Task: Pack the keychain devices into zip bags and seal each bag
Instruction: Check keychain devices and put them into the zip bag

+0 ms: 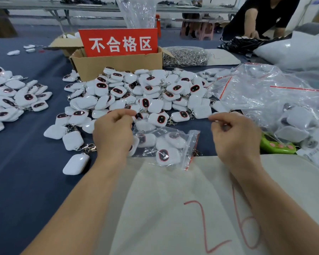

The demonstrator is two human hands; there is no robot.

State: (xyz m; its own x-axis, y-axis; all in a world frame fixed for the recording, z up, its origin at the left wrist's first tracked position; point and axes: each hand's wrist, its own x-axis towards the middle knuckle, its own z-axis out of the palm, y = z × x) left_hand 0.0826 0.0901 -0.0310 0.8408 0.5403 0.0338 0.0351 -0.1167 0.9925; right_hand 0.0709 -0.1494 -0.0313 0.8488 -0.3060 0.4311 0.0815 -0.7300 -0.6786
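A clear zip bag (173,142) with a red zip strip at its right end lies on the table in front of me, with several white keychain devices inside. My left hand (112,133) hovers over the bag's left end with curled fingers and its thumb against the forefinger; whether it holds the plastic is hidden. My right hand (234,135) is right of the bag, apart from it, fingers curled and thumb tip on forefinger with nothing visible between them. A big loose pile of white devices (145,91) with dark oval faces and metal clasps lies just beyond.
A cardboard box (118,65) with a red sign stands behind the pile. More devices (13,96) lie at the left. Empty and filled zip bags (265,100) are heaped at the right beside a green gadget (276,146). A white cloth (173,199) covers the near edge. A person (261,17) works at the far right.
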